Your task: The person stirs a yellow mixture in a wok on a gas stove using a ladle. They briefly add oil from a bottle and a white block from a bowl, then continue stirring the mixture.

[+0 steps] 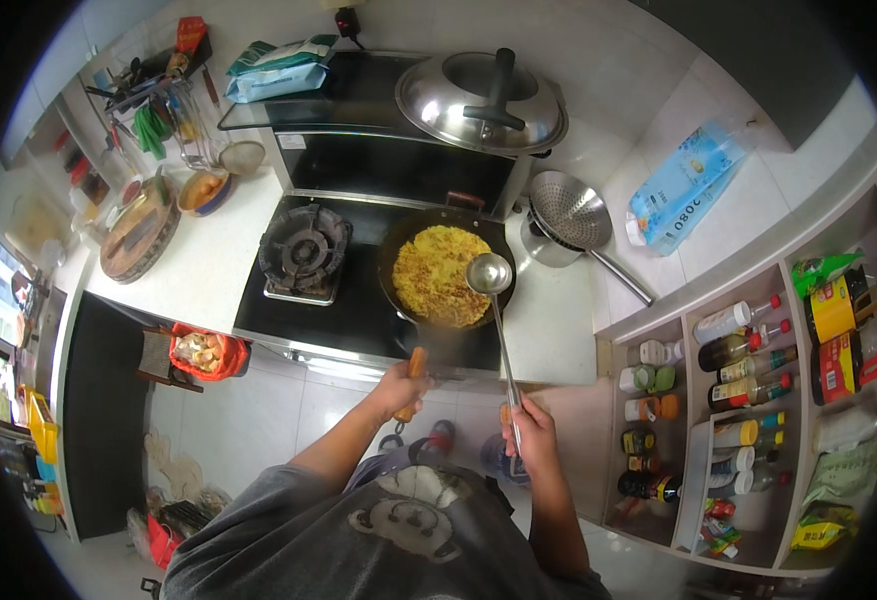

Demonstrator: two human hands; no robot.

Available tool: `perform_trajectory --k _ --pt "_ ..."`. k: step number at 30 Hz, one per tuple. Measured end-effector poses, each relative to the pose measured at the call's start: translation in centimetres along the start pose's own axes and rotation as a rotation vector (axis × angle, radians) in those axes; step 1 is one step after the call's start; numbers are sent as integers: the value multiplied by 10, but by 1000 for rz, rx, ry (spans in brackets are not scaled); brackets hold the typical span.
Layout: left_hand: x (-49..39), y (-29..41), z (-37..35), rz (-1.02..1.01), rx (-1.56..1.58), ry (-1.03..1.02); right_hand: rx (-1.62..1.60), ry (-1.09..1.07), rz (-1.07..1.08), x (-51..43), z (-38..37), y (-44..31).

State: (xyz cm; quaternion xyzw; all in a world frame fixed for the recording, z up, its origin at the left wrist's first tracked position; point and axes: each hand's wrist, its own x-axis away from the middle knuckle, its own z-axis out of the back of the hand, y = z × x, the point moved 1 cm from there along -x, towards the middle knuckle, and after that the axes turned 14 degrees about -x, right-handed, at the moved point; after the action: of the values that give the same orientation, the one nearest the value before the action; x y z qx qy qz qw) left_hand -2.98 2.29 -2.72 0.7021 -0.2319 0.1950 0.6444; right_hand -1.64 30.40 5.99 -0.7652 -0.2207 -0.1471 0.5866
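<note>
My left hand [399, 391] is closed around the wooden handle [416, 367] of a dark wok [387, 266] on the right side of the black gas stove. A round yellow omelette-like cake [438, 274], browned in patches, covers most of the wok's bottom. In my right hand [534, 431] is the long handle of a steel ladle [489, 274]. The ladle's bowl hangs over the right part of the wok and covers the cake's edge there; I cannot tell whether it touches. Some haze blurs the wok's near rim.
Left of the wok is a bare burner [305, 251]. A steel lid [483, 101] rests behind the stove, and a strainer [570, 210] sits on a pot at right. A cutting board with a cleaver [138, 236] lies at left. Bottle shelves [697, 412] stand at right, a red-lined bin [210, 352] below.
</note>
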Motion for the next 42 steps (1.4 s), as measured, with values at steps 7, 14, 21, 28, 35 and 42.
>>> perform_trajectory --k 7,14,21,28,35,42 --pt "-7 -2 -17 -1 -27 60 133 17 -42 -37 -32 -26" --pt "-5 1 -20 7 -64 73 151 -79 -125 -30 -56 -17" --pt "-6 1 -19 -13 -59 72 136 -170 -209 -19 -56 -19" --pt "-8 -1 -21 -23 -50 54 196 35 -82 -32 -35 -32" --pt "2 0 -21 -17 18 58 118 2 -52 -72 -28 -42" --pt "12 -6 -22 67 105 21 126 -15 -70 -98 -60 -49"
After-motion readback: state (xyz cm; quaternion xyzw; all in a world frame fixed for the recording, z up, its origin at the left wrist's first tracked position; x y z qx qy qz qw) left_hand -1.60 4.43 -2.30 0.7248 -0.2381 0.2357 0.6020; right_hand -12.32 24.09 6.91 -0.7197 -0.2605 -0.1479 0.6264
